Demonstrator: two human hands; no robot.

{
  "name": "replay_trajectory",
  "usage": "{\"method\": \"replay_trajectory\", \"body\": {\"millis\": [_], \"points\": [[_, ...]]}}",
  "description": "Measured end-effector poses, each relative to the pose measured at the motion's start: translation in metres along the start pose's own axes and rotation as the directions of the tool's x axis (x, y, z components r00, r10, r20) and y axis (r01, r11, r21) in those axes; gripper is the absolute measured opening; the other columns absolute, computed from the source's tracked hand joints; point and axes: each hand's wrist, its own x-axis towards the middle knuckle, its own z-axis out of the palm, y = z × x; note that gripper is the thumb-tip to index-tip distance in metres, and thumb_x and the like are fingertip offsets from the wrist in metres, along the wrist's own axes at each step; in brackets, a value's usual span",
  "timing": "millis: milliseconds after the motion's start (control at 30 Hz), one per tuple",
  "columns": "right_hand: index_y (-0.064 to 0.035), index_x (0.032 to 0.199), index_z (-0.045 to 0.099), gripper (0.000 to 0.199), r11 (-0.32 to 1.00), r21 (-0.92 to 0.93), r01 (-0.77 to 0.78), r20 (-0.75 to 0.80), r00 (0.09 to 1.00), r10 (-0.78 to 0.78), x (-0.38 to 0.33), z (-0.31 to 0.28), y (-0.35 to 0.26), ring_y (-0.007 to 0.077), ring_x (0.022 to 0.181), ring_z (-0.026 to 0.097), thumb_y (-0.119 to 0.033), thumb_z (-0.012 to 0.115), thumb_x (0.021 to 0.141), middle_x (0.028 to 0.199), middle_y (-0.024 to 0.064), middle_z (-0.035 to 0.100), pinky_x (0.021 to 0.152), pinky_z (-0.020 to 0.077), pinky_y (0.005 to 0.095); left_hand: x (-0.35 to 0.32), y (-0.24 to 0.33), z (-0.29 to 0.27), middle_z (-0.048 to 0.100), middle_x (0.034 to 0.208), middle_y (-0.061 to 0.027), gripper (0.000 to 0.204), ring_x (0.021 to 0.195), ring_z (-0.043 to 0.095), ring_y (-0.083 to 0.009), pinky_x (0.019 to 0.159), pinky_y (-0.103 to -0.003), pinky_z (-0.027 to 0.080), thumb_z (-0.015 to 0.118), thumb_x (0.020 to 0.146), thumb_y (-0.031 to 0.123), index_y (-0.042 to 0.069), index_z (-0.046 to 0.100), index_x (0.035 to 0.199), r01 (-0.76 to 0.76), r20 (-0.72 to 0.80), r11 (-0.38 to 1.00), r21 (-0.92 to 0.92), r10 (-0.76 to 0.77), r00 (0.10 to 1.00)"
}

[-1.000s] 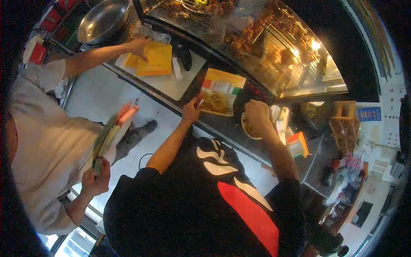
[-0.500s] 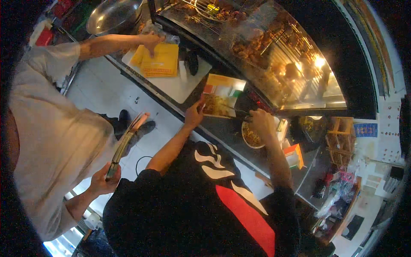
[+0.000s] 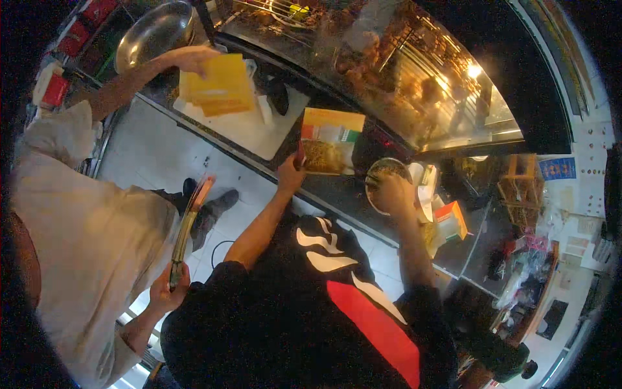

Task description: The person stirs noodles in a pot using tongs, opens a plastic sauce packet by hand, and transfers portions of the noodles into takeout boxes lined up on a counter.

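Note:
My left hand (image 3: 291, 174) is closed on the near-left edge of a flat paper food bag (image 3: 334, 123) with orange, white and green print. Brown food, grainy or shredded, shows in the bag's lower part. My right hand (image 3: 396, 193) reaches down into a round bowl (image 3: 382, 164) of brown food, fingers curled. Whatever it grips is mostly hidden by the hand. To the right of the bowl stand a white carton (image 3: 426, 191) and an orange-and-white carton (image 3: 451, 219).
A heated glass display case (image 3: 427, 84) runs behind the dark counter. At left, a co-worker holds yellow paper bags (image 3: 223, 87) over a white board (image 3: 278, 133) and a thin stack of paper-like strips (image 3: 186, 227). A metal bowl (image 3: 152, 35) stands far left.
My right hand has moved from beside the bag, where it held a dark utensil, down into the bowl. The co-worker's yellow bags have shifted left and up slightly.

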Motion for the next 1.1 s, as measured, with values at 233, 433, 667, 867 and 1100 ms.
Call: {"method": "replay_trajectory", "body": {"millis": [233,433,667,867,1100], "points": [[-0.0154,0.111,0.062,0.037,0.911,0.361,-0.198,-0.115,0.96,0.254,-0.048,0.053,-0.003,0.0338,0.087,0.063,-0.024,0.067,0.075,0.096,0.0135,0.063,0.072,0.0521,0.0433,-0.002,0.01,-0.001,0.065,0.095,-0.0196,0.037,0.087,0.065,-0.0336,0.075,-0.038,0.051,0.062,0.086,0.031,0.005,0.06,0.112,-0.019,-0.041,1.0,0.024,0.02,0.999],[-0.0148,0.119,0.06,0.048,0.769,0.61,-0.191,-0.134,0.932,0.337,-0.078,0.097,-0.015,0.0345,0.088,0.061,-0.017,0.073,0.073,0.096,0.0126,0.061,0.073,0.0481,0.042,-0.003,0.035,-0.021,0.067,0.095,-0.0153,0.04,0.086,0.065,-0.0211,0.074,-0.032,0.05,0.062,0.088,0.033,0.0,0.061,0.11,0.0,0.09,0.991,-0.134,0.012,0.996],[-0.0161,0.124,0.054,0.049,0.745,0.662,-0.085,-0.301,0.88,0.368,-0.072,0.158,-0.015,0.0336,0.09,0.061,-0.016,0.068,0.077,0.107,0.0087,0.061,0.075,0.0502,0.0406,0.01,-0.001,-0.016,0.066,0.105,-0.0142,0.042,0.097,0.063,-0.0199,0.082,-0.031,0.049,0.063,0.088,0.022,-0.003,0.054,0.12,0.026,0.241,0.993,-0.111,0.001,0.97],[-0.0163,0.131,0.048,0.054,0.712,0.688,-0.139,-0.18,0.918,0.353,-0.071,0.162,-0.026,0.0348,0.091,0.062,-0.022,0.066,0.08,0.121,0.0129,0.053,0.074,0.0512,0.0431,0.002,0.026,-0.021,0.062,0.114,-0.0175,0.045,0.103,0.061,-0.024,0.089,-0.033,0.047,0.065,0.086,0.018,-0.005,0.052,0.122,0.014,0.213,0.998,0.056,-0.026,0.977],[-0.0166,0.134,0.044,0.055,0.722,0.681,-0.12,-0.124,0.953,0.276,-0.069,0.172,-0.021,0.0391,0.081,0.062,-0.02,0.064,0.082,0.119,0.0224,0.05,0.069,0.0517,0.0464,0.009,-0.017,-0.015,0.062,0.114,-0.0172,0.038,0.107,0.059,-0.0237,0.091,-0.033,0.046,0.064,0.086,0.016,-0.005,0.056,0.117,0.01,0.176,0.999,0.047,-0.018,0.984]]}}
